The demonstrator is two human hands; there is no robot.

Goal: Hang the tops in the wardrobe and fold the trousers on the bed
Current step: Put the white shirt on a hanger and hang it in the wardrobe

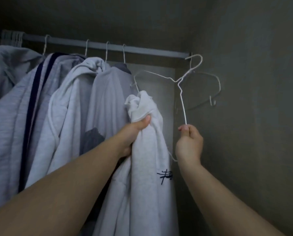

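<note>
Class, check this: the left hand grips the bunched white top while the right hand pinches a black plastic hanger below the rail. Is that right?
One error: the head view shows a white wire hanger, not black plastic. The left hand grips the bunched white top; the right hand pinches it.

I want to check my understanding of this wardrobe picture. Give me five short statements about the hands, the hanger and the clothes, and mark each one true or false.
1. The left hand grips a bunched white top. True.
2. The right hand holds nothing. False: it pinches the white wire hanger by its lower part.
3. The hook of the held hanger is already over the rail. False: the hook is at the rail's right end but not over it.
4. Several garments already hang from the rail, left of the white top. True.
5. The white top has dark printing on its fabric. True.
</note>
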